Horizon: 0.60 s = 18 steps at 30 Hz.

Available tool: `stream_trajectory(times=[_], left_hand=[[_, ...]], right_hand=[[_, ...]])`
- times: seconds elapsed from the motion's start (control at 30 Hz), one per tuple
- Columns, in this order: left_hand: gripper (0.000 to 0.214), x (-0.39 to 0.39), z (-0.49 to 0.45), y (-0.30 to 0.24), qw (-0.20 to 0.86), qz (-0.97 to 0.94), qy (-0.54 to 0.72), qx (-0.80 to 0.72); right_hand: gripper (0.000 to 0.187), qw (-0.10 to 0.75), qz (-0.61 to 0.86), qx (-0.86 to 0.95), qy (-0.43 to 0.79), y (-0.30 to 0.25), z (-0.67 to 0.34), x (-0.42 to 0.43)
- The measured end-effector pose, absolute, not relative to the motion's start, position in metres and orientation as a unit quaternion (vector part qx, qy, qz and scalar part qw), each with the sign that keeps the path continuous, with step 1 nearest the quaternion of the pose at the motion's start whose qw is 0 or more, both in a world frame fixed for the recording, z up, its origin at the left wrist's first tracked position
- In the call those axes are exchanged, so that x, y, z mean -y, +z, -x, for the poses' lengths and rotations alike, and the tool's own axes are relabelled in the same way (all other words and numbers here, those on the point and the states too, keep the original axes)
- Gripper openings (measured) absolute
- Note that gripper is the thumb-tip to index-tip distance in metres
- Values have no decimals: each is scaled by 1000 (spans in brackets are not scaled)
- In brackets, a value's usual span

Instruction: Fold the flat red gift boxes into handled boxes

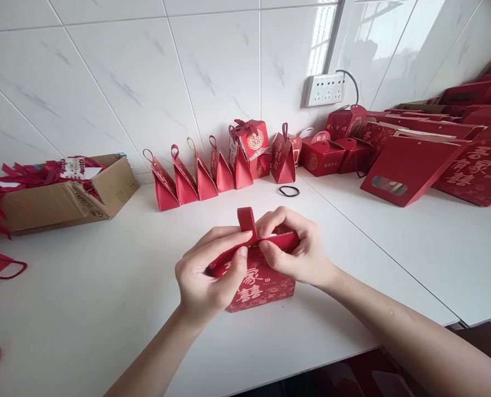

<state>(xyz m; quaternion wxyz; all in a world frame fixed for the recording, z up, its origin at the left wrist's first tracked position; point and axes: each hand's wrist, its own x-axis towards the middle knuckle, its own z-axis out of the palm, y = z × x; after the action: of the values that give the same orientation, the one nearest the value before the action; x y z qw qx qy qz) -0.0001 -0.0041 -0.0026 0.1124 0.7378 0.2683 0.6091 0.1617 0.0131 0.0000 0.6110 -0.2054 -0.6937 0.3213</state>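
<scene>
A red paper gift box (pixel 266 281) with pale printed characters stands on the white table in front of me. A loop of red ribbon (pixel 246 219) rises from the middle of its top edge. My left hand (pixel 212 270) grips the box's top edge on the left, thumb on the near face and fingers behind, close to the ribbon's base. On the right, my right hand (pixel 297 242) pinches the same edge beside the ribbon, thumb and index finger nearly meeting at it. My fingers hide part of the seam and some of the print.
Several folded red boxes (pixel 206 176) with ribbon loops line the wall. A cardboard carton (pixel 63 201) of ribbons stands at left. A black elastic band (pixel 289 191) lies behind the box. Red bags (pixel 411 165) are stacked at right, below a wall socket (pixel 325 90).
</scene>
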Motion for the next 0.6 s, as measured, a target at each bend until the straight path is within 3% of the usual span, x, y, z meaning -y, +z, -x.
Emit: stream_trajectory(times=[0.6], left_hand=[[36,3,2,-3,114,-740,608,-264]], right_hand=[[16,605,204,702,316,2,-162,-13]])
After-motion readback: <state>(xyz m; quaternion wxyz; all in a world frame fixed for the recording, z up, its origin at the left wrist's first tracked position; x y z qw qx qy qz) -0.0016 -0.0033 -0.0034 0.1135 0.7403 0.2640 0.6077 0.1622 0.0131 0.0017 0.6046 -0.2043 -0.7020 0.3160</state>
